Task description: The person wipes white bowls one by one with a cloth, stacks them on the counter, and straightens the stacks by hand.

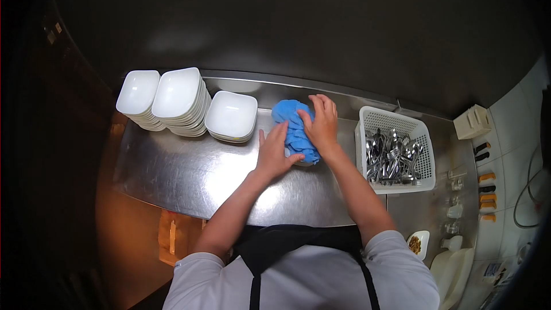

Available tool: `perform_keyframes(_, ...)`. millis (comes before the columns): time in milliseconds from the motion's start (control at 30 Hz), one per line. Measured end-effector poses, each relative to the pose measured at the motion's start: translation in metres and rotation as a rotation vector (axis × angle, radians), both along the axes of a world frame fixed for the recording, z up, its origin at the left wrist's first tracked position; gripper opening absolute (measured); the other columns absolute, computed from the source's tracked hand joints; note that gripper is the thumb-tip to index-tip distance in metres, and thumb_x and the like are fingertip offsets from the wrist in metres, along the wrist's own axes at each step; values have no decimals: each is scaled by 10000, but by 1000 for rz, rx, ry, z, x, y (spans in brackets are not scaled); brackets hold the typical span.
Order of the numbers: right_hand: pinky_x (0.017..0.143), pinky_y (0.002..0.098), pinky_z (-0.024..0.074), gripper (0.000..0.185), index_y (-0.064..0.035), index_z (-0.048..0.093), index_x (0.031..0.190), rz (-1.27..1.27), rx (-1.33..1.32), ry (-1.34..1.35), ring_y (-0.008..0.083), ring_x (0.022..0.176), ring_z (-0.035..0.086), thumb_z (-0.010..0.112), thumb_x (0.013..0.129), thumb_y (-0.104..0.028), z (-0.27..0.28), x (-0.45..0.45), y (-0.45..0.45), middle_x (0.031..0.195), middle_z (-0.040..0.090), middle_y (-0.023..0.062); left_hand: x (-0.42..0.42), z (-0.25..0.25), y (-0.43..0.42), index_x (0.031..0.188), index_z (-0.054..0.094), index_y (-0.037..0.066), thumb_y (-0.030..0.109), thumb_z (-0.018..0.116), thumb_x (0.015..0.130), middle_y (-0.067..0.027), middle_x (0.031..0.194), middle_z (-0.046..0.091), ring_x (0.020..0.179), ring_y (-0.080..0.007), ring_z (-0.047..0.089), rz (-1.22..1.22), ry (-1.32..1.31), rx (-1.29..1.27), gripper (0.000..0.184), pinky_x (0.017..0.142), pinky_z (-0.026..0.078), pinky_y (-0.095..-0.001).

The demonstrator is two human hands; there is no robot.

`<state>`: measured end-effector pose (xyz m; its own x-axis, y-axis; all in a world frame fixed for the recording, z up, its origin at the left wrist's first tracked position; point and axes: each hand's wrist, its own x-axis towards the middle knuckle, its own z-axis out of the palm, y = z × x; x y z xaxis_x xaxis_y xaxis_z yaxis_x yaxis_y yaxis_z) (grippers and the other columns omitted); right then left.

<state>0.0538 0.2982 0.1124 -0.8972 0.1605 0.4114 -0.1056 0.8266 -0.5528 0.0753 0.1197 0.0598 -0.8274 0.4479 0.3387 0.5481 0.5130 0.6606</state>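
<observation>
1. Lying crumpled on the steel counter point(189, 166), between the bowls and the basket, the blue cloth point(297, 133) sits under both hands. A pale edge shows beneath its near end; what it belongs to is mostly hidden.
2. The left hand point(274, 155) lies over the cloth's left side, palm down. Its thumb reaches right across the near end, and its little finger sticks out to the left. I cannot tell whether it pinches the cloth or just rests against it.
3. The right hand point(323, 123) is spread on the cloth's right side: the thumb points across the blue folds, and the fingers reach toward the back of the counter, well apart from the thumb.
4. To the left of the cloth stand three stacks of white bowls: the left stack point(139, 93), the middle stack point(177, 95), which is tall, and the right stack point(232, 115), which is lower and nearest the left hand.
5. To the right stands the white basket point(396, 113), its walls perforated, with a heap of metal cutlery point(393, 158) inside, spoons and forks among it.
6. Nearer the person's right arm is a small white dish point(424, 237) holding brownish food point(414, 245). Beyond it, glasses point(453, 212) stand in a row, and knives point(488, 190) with orange or black handles line the tiled wall.
</observation>
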Motion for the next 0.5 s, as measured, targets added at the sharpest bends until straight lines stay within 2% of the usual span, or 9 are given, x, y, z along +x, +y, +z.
perform_keyframes(100, 1159, 529, 264, 804, -27, 431, 1459, 179, 396, -76, 432, 1444, 293, 569, 902, -590, -12, 25, -15, 1539, 332, 272, 3, -3, -5, 1460, 341, -16, 417, 837, 719, -218, 1449, 436, 1351, -399, 421, -94, -11, 40, 991, 1146, 188, -655)
perform_keyframes(133, 1181, 571, 194, 883, -21, 271, 1545, 217, 478, -214, 440, 1475, 223, 532, 924, -591, -20, 32, -16, 1552, 281, 306, 8, -12, -7, 1454, 340, -24, 400, 846, 711, -230, 1450, 429, 1338, -410, 425, -83, 9, 93, 995, 1139, 212, -641)
perform_keyframes(167, 1188, 555, 185, 895, -6, 263, 1542, 231, 439, -261, 445, 1478, 209, 520, 924, -599, -24, 32, -15, 1557, 258, 317, 14, -20, -6, 1449, 338, -32, 384, 855, 702, -241, 1451, 421, 1324, -422, 429, -73, 29, 148, 998, 1133, 236, -628)
perform_keyframes(200, 1195, 539, 176, 906, 10, 254, 1540, 245, 400, -304, 451, 1482, 195, 508, 925, -606, -26, 29, -14, 1562, 234, 328, 20, -23, -2, 1486, 236, -66, 348, 875, 678, -289, 1449, 397, 1252, -477, 438, 58, 96, 281, 1110, 1085, 301, -584)
perform_keyframes(233, 1203, 523, 166, 919, 25, 246, 1537, 261, 356, -349, 456, 1485, 181, 497, 925, -614, -28, 28, -15, 1568, 211, 339, 21, -27, 3, 1495, 194, -76, 347, 876, 676, -299, 1448, 390, 1230, -488, 437, 107, 50, 289, 1146, 1066, 316, -575)
perform_keyframes(300, 1182, 489, 240, 950, 42, 267, 1520, 281, 263, -397, 451, 1440, 293, 551, 889, -610, -32, 30, -19, 1523, 300, 347, 23, -41, 10, 1511, 111, -94, 346, 878, 670, -321, 1446, 377, 1188, -511, 437, 199, -46, 292, 1221, 1028, 345, -558)
perform_keyframes(333, 1172, 472, 277, 967, 51, 278, 1511, 289, 223, -415, 448, 1417, 349, 579, 871, -608, -24, 29, -22, 1501, 344, 351, 20, -43, 11, 1518, 28, -102, 331, 871, 684, -326, 1438, 386, 1181, -509, 448, 116, -115, 363, 1262, 1023, 355, -555)
perform_keyframes(433, 1088, 432, 406, 927, 54, 406, 1441, 296, 73, -736, 417, 1271, 534, 735, 788, -515, 24, 32, -37, 1386, 517, 306, 19, -40, 11, 1513, 9, -111, 310, 870, 692, -325, 1425, 402, 1153, -493, 472, 143, -120, 296, 1262, 1005, 375, -537)
perform_keyframes(500, 1031, 440, 453, 849, 41, 486, 1380, 396, -354, -692, 396, 1180, 597, 804, 743, -422, 1, 28, -25, 1304, 591, 265, 16, -40, 9, 1512, -9, -113, 302, 877, 686, -329, 1432, 398, 1192, -495, 465, 108, -177, 393, 1280, 1032, 361, -538)
